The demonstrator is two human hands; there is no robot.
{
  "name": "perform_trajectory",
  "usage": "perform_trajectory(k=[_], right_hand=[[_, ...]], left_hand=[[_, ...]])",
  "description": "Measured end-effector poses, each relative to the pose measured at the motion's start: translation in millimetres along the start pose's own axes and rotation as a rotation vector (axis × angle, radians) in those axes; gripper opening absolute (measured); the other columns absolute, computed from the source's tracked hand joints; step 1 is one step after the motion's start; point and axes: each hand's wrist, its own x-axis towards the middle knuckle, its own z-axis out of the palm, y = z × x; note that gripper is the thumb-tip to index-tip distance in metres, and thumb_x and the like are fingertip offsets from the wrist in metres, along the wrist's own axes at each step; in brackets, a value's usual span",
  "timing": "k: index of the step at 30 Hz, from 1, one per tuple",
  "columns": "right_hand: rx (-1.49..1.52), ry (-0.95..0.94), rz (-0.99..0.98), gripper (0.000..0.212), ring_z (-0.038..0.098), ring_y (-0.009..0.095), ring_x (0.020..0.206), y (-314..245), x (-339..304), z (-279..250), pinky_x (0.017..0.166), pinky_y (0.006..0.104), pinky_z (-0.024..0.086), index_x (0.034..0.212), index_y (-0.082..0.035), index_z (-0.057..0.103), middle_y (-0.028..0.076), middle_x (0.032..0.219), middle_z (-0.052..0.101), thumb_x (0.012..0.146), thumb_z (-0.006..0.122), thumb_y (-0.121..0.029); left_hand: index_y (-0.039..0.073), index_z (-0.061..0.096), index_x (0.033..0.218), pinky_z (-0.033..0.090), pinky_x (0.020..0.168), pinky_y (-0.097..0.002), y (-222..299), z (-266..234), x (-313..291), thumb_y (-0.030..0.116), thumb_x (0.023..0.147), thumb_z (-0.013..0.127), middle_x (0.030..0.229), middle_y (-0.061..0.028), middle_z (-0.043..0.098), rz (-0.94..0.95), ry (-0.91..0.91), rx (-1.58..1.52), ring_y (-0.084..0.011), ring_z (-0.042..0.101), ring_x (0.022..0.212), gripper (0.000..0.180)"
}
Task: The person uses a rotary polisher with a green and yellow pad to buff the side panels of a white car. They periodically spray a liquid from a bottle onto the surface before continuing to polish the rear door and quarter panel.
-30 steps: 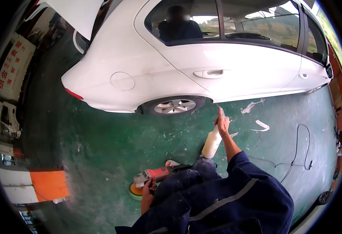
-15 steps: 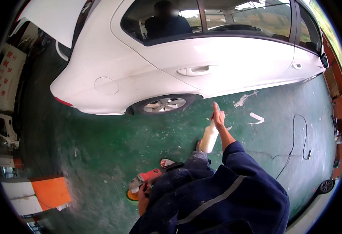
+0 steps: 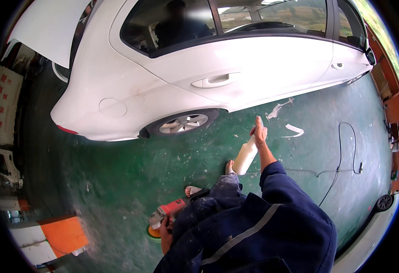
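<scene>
My right hand (image 3: pixel 260 134) is closed around the neck of a cream-coloured spray bottle (image 3: pixel 245 157), tilted with its base toward my legs. Fingers cover most of its spray head. Low on the left, beside my thigh, my left hand (image 3: pixel 165 233) grips a red and grey electric polisher (image 3: pixel 171 209). A yellow-orange and green round pad (image 3: pixel 153 232) sits at the tool's head, facing down and partly hidden. In front of me stands a white car (image 3: pixel 277 63); neither hand touches it, and the bottle is nearest its rear wheel (image 3: pixel 183 123).
A dark cable (image 3: pixel 338 150) curls across the green floor on the right. At lower left stands an orange and white panel (image 3: pixel 65 234). A loose-looking car door shell (image 3: pixel 6 167) is at the far left. Another vehicle's wheel (image 3: pixel 384 203) shows at the right edge.
The car has shifted left in view and turned slightly. My right hand has shifted a little right and up, leaning the bottle further. The polisher stays low in my left hand.
</scene>
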Motion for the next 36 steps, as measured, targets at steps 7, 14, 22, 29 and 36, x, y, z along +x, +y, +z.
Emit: perform_trajectory(k=[7,14,22,29,36], right_hand=[[0.1,0.061,0.006,0.085,0.059,0.022,0.063,-5.5,10.6,-35.0,0.065,0.0363,0.047,0.065,0.002,0.067,0.013,0.065,0.064,0.084,0.056,-0.079],[0.195,-0.055,-0.098,0.078,0.057,0.018,0.067,-54.4,-4.4,-49.9,0.065,0.0335,0.044,0.077,0.002,0.071,0.009,0.07,0.062,0.09,0.054,-0.074],[0.084,-0.173,-0.296,0.071,0.05,0.014,0.063,-94.9,-18.4,-35.5,0.061,0.0302,0.038,0.067,-0.004,0.065,0.003,0.064,0.056,0.096,0.052,-0.068],[0.05,-0.235,-0.469,0.069,0.053,0.015,0.07,-162.9,-87.4,-3.5,0.067,0.0308,0.04,0.067,-0.002,0.065,0.005,0.067,0.06,0.096,0.054,-0.064],[0.162,-0.098,-0.451,0.073,0.055,0.018,0.063,-182.0,-88.1,16.5,0.066,0.0327,0.043,0.06,-0.002,0.062,0.007,0.06,0.059,0.094,0.056,-0.067]], left_hand=[[0.01,0.06,0.105,0.036,0.049,-0.0179,-2.1,2.7,-5.1,0.019,0.102,0.059,0.075,0.0007,0.055,-0.044,-0.081,-0.007,-0.0073,0.049,0.059,0.01],[0.01,0.059,0.099,0.036,0.047,-0.0184,-9.1,11.7,-6.3,0.019,0.102,0.06,0.073,0.0009,0.054,-0.054,0.011,-0.062,-0.007,0.049,0.058,0.01],[0.01,0.059,0.096,0.034,0.046,-0.0181,-10.4,3.0,2.6,0.018,0.102,0.059,0.069,0.0021,0.053,-0.079,-0.033,-0.074,-0.007,0.046,0.054,0.01],[0.01,0.059,0.095,0.04,0.049,-0.018,-13.9,23.7,-18.5,0.02,0.102,0.059,0.069,0.0003,0.054,-0.029,0.004,-0.013,-0.0076,0.049,0.056,0.013],[0.007,0.059,0.095,0.044,0.05,-0.0242,-23.2,22.0,-21.8,0.019,0.1,0.06,0.072,-0.0019,0.058,-0.01,0.07,-0.11,-0.0118,0.052,0.056,0.014]])
